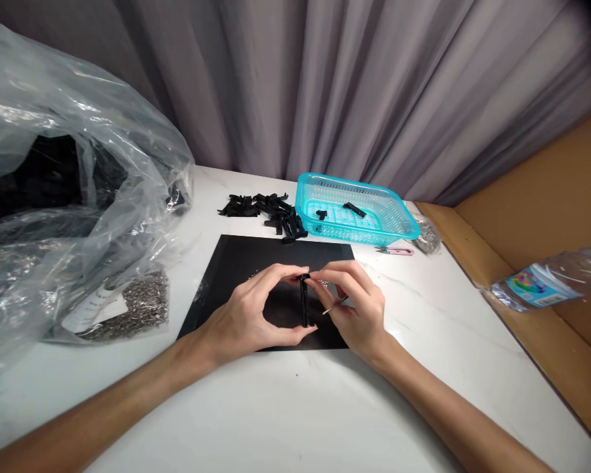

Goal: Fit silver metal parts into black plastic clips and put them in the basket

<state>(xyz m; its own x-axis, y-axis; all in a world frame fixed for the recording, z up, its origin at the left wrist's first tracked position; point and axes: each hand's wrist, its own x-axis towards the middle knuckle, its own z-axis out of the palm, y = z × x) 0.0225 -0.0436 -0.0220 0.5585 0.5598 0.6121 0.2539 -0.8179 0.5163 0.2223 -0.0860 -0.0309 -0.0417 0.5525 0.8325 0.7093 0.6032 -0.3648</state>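
Between thumb and fingers, my left hand [251, 309] grips a narrow black plastic part [304, 301] by its two ends, held upright over a black mat [236, 253]. The fingertips of my right hand [357, 302] touch the part's upper end. A thin silvery rod-like tool [335, 305] is tucked in the fingers of that same right hand, its tip pointing down to the left. Small shiny metal pieces [326, 284] lie on the mat, partly hidden behind my hands.
Behind the mat lies a pile of black plastic parts [270, 211], beside a blue basket [408, 226] holding two black pieces. Pink-handled snips [398, 251] lie near it. A bag of metal pins [138, 305] and a large plastic bag [142, 144] are left; a bottle [546, 286] is right.
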